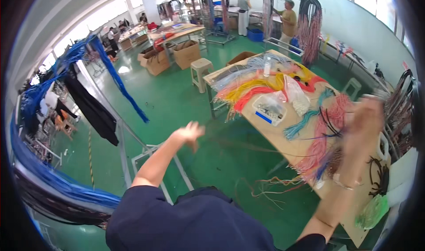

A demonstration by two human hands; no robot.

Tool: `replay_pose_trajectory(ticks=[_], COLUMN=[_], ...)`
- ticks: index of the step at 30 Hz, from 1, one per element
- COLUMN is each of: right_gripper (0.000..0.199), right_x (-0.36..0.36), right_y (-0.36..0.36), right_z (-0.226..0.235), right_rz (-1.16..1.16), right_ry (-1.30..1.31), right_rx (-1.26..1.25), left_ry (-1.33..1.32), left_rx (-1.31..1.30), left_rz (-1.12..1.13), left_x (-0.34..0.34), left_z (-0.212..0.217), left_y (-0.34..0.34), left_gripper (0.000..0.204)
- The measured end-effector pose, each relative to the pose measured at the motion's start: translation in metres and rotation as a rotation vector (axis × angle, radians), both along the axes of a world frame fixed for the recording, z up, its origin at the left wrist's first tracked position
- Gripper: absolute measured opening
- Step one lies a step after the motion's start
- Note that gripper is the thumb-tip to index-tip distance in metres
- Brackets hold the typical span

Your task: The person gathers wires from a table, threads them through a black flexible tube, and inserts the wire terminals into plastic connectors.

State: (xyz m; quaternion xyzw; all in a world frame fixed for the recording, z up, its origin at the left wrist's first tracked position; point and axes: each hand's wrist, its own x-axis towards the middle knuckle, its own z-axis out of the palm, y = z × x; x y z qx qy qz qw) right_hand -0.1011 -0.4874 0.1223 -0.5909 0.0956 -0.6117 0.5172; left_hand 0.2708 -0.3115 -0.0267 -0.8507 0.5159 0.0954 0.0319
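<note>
My left hand (189,134) reaches forward over the green floor, left of the table. Its fingers look apart and nothing shows in them, though the edges are a little blurred. My right hand (365,118) is raised above the right side of the wooden table (283,140), badly smeared by motion; whether it holds anything is hidden. Near it lie pink wires (316,156), teal wires (301,126) and black wires (330,122). Thin blurred strands stretch from the table's near edge toward the left hand. Loose wire ends (270,187) hang over that edge.
Across the table are yellow wires (254,85), a clear box of small parts (269,109), a plastic bag (299,98) and a bottle (267,67). Blue wire bundles (66,180) hang on a rack at left. A stool (201,69) and cardboard boxes (186,54) stand beyond; people work farther back.
</note>
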Motion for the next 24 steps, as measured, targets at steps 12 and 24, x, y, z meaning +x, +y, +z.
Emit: replay_pose_trajectory(ticks=[12,24], right_gripper=[0.023,0.021], right_x=[0.199,0.256], right_y=[0.072,0.08], right_z=[-0.038,-0.061], right_rz=[0.95,1.072], right_ry=[0.241,0.33], right_rx=[0.215,0.021], left_ry=[0.846,0.114], left_rx=[-1.353,-1.198], left_rz=[-0.318,-0.102], left_x=[-0.076,-0.049], left_z=[0.145,0.129], left_y=[0.001,0.03], left_gripper=[0.052,0.028])
